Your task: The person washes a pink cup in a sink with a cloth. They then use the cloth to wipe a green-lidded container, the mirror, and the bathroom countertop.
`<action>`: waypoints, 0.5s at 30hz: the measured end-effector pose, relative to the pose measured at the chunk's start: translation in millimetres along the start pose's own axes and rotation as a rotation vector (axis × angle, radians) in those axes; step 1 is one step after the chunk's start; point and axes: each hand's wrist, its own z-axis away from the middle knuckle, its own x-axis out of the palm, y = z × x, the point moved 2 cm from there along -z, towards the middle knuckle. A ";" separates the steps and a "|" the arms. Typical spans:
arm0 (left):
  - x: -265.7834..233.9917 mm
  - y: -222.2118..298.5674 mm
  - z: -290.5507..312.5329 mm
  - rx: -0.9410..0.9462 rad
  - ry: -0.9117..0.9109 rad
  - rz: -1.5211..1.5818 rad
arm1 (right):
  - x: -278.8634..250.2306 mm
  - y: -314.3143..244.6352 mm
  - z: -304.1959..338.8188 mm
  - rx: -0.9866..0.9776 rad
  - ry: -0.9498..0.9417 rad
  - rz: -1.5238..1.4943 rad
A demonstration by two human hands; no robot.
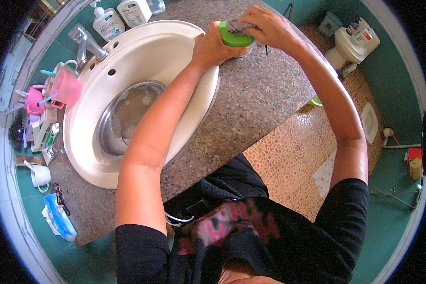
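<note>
Over the stone counter beside the basin, my left hand [212,48] is closed around a container with a bright green lid [232,40]. Its clear lower part shows only a little under my fingers. My right hand [266,27] grips a crumpled grey cloth [236,27] and presses it against the top of the lid. Below my left forearm, inside the cream oval basin [201,102], sits a round metal bowl [108,137] with cloudy, sudsy water in it. My forearm hides part of the bowl and of the basin.
A chrome faucet [86,43] stands at the basin's far left. Pump bottles [107,22] line the back. Pink cups [66,88], a white mug [40,176] and a blue packet [59,218] crowd the left edge. The granite counter [251,99] ends above a pebble-patterned floor [288,151]. A toilet [338,57] is at the right.
</note>
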 end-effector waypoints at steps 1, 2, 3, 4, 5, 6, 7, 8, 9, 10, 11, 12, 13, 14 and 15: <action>1.2 0.4 0.9 -0.003 -0.002 -0.030 | 5.8 -0.2 -7.1 0.020 0.078 0.039; 2.9 1.6 0.1 0.002 -0.003 -0.028 | 12.7 -1.3 -12.4 0.023 0.078 0.042; 2.0 0.8 -0.1 -0.054 -0.026 -0.040 | 17.7 -11.5 -24.4 0.068 0.056 0.056; 1.2 -1.4 0.1 -0.110 -0.049 -0.054 | 19.3 -20.5 -32.4 0.112 0.033 0.067; 0.2 -2.4 0.8 -0.109 -0.050 -0.058 | 15.7 -28.4 -30.7 0.092 0.050 -0.050; -0.3 -3.0 1.7 -0.096 -0.026 -0.023 | 16.3 -27.1 -27.4 0.094 0.052 -0.050; -0.5 -3.6 1.9 -0.083 -0.003 0.013 | 16.5 -25.8 -22.2 0.039 0.071 -0.025; 0.1 -4.4 1.8 -0.081 -0.005 0.012 | 15.9 -24.3 -17.1 -0.016 0.089 -0.001; -2.1 -6.2 3.8 -0.073 -0.004 0.063 | 8.9 -31.7 -11.5 -0.007 0.063 -0.009; -3.1 -6.3 5.3 -0.064 -0.002 0.119 | 3.2 -32.5 -5.3 -0.012 0.060 -0.011; -4.3 -6.7 5.7 -0.070 0.002 0.118 | -0.7 -31.2 0.7 -0.015 0.023 -0.068; -3.2 -4.5 3.6 -0.066 -0.011 0.088 | -3.9 -28.2 6.2 -0.012 -0.014 -0.118; -2.7 -2.8 2.2 -0.062 -0.023 0.058 | -4.2 -23.2 6.8 -0.012 -0.017 -0.115; -2.6 -2.7 1.3 -0.062 -0.021 0.061 | -3.7 -16.4 4.5 -0.026 0.002 -0.078; -1.6 -3.0 0.1 -0.063 -0.025 0.036 | -6.5 -14.3 1.6 -0.037 0.021 -0.041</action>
